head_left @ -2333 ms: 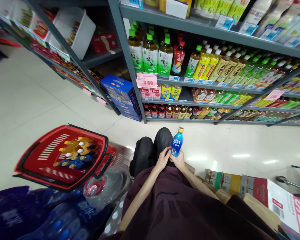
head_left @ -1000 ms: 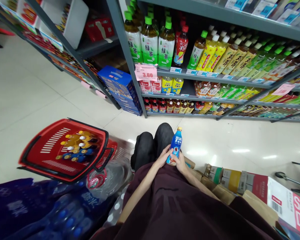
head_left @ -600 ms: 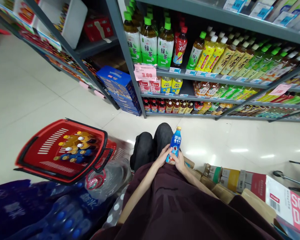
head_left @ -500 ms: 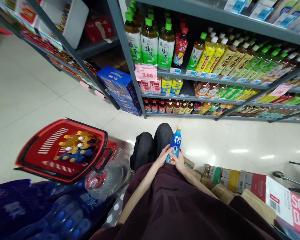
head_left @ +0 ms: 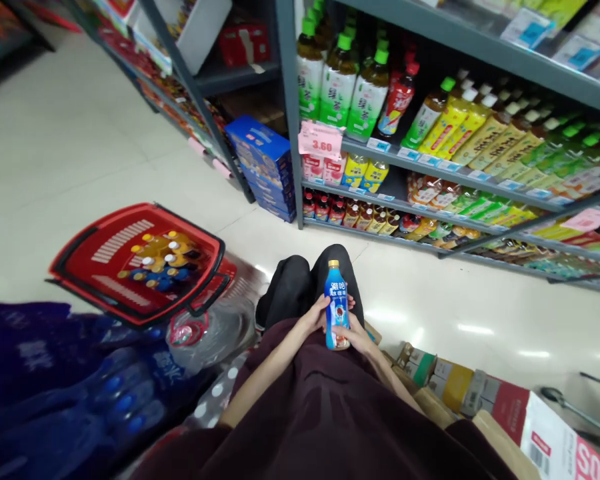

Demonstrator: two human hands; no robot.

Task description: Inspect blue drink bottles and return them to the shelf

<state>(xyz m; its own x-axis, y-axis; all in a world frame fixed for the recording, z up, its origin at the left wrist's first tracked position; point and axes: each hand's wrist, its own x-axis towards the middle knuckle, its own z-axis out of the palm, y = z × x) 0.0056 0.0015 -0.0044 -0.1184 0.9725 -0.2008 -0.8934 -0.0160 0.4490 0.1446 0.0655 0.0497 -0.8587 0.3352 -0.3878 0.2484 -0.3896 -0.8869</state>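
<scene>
A blue drink bottle with a yellow cap stands upright over my knees, held by both hands. My left hand wraps its fingers round the bottle's left side. My right hand grips the bottle's lower right side near the base. I am crouched in front of a grey shop shelf full of tea and juice bottles. A red shopping basket with several yellow-capped and blue bottles stands on the floor to my left.
Packs of blue-wrapped water bottles lie at the lower left beside clear plastic wrap. Cardboard boxes sit at my right. Blue cartons are stacked at the shelf's foot. White tiled floor lies ahead.
The bottle has swung from a rightward tilt to upright and moved slightly left in my hands. My head has turned, shifting the shelf and basket in view.
</scene>
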